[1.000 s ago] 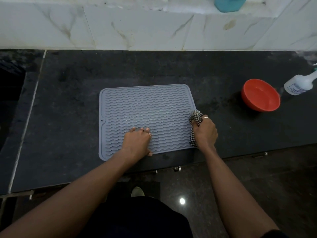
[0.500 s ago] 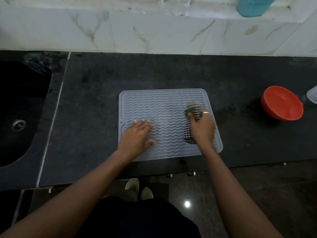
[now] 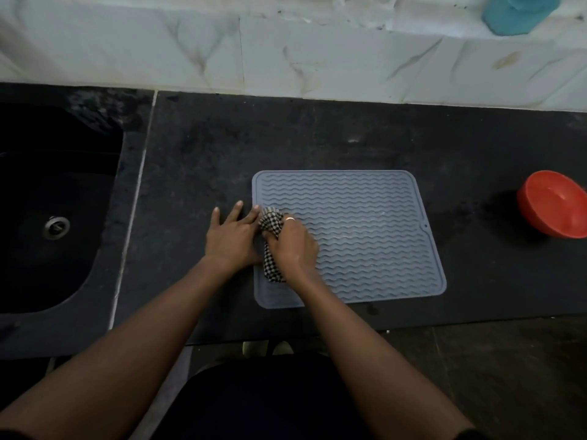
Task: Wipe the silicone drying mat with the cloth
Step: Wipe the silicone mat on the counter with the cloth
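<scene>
A grey silicone drying mat (image 3: 365, 230) with wavy ridges lies flat on the dark stone counter. My right hand (image 3: 293, 246) grips a bunched black-and-white checked cloth (image 3: 271, 223) and presses it on the mat's left edge. Part of the cloth is hidden under that hand. My left hand (image 3: 230, 236) rests flat on the counter just left of the mat, fingers spread, its fingertips touching the mat's left rim beside the cloth.
A red bowl (image 3: 554, 204) sits on the counter at the right edge of view. A dark sink (image 3: 47, 217) with a metal drain lies to the left. A teal container (image 3: 514, 12) stands on the ledge above the white marble backsplash. The counter's front edge runs just below the mat.
My right hand has swept the cloth from the mat's right side across to its left edge. My left hand has slid off the mat onto the counter at its left.
</scene>
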